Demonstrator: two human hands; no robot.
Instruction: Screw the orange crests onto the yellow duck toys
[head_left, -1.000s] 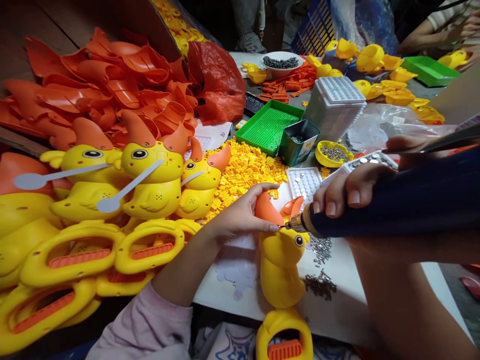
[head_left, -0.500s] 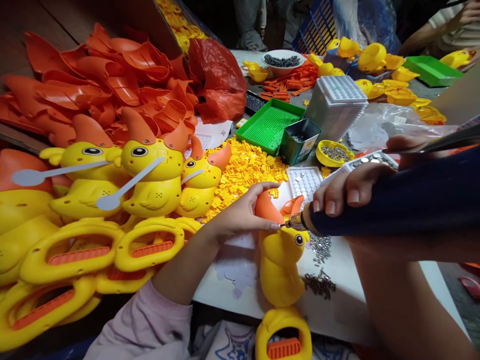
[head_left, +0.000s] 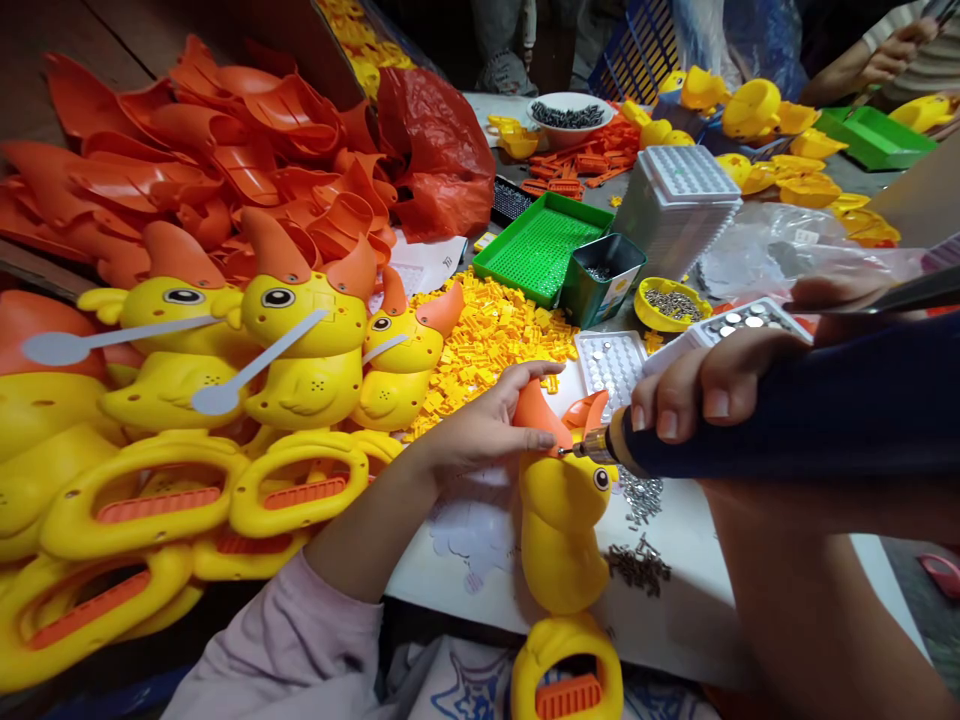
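A yellow duck toy [head_left: 564, 530] with an orange crest lies on white paper in front of me, its ring handle toward my lap. My left hand [head_left: 495, 415] grips the crest at the toy's head, thumb along the near side. Wrapped in my right hand [head_left: 720, 385] is a dark blue power screwdriver [head_left: 810, 400]. Its bit touches the toy's head near the base of the crest, close to my left thumb. Silver screws [head_left: 642, 498] and darker screws [head_left: 639, 566] lie in small piles just right of the toy.
Several finished-looking ducks [head_left: 304, 350] and a heap of orange parts [head_left: 247, 150] fill the left. Beyond the toy are small yellow pieces [head_left: 495, 340], a green tray [head_left: 544, 246], a dark tin [head_left: 600, 280] and a screw bowl [head_left: 671, 304]. Another person's hand [head_left: 896, 55] shows top right.
My left thumb has drawn back slightly from the bit. The screwdriver stays at nearly the same spot on the toy. At top right, the other person's hand has moved left and lower.
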